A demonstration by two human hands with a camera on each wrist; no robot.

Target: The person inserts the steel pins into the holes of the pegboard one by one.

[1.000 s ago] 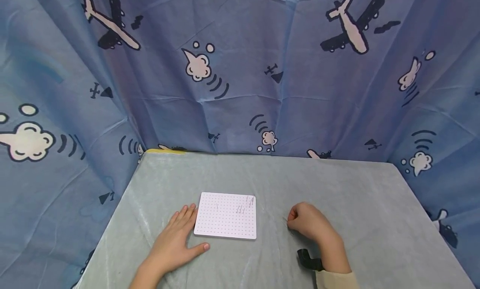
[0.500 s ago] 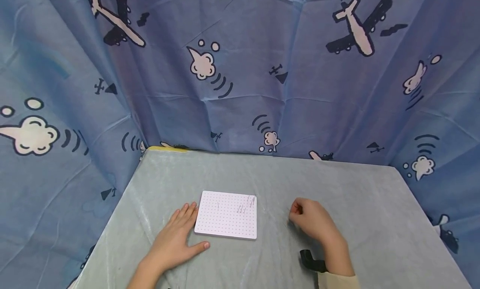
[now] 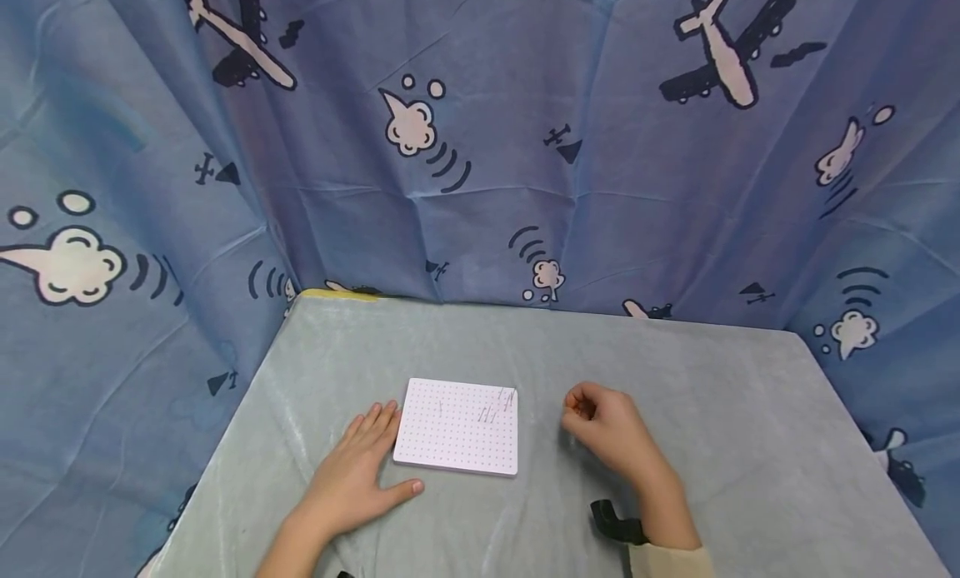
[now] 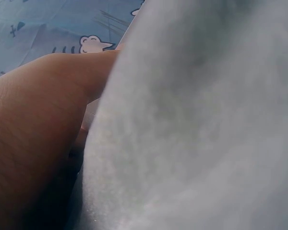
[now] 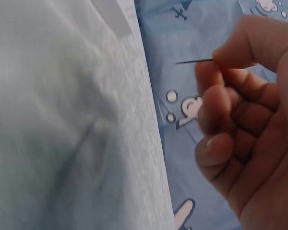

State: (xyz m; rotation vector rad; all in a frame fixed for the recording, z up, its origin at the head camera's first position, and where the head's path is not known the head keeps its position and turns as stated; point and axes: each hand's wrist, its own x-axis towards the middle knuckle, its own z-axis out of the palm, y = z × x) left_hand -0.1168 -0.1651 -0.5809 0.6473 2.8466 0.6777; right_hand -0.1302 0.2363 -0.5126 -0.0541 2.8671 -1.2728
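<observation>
A white board [image 3: 450, 445] dotted with rows of small holes lies on the cloth-covered table. Several thin pins [image 3: 487, 415] stand in its upper right part, and a single one farther left. Spread flat, my left hand [image 3: 351, 482] rests on the cloth with its fingertips at the board's left edge. To the right of the board, my right hand [image 3: 611, 428] is raised over the table. In the right wrist view, its thumb and index finger pinch a thin dark needle-like pin [image 5: 194, 61], whose point sticks out. The left wrist view shows mostly blurred cloth and part of my left hand [image 4: 43, 110].
Grey-green cloth [image 3: 712, 411] covers the table. A blue curtain [image 3: 480, 145] printed with planes and clouds hangs behind and at both sides. A black strap piece [image 3: 617, 524] sits at my right wrist. Yellow edging [image 3: 341, 295] shows at the far left table edge.
My right hand has lifted off the cloth with the pin and shifted slightly left, towards the board. My left hand stays in place; the head view has tilted a little.
</observation>
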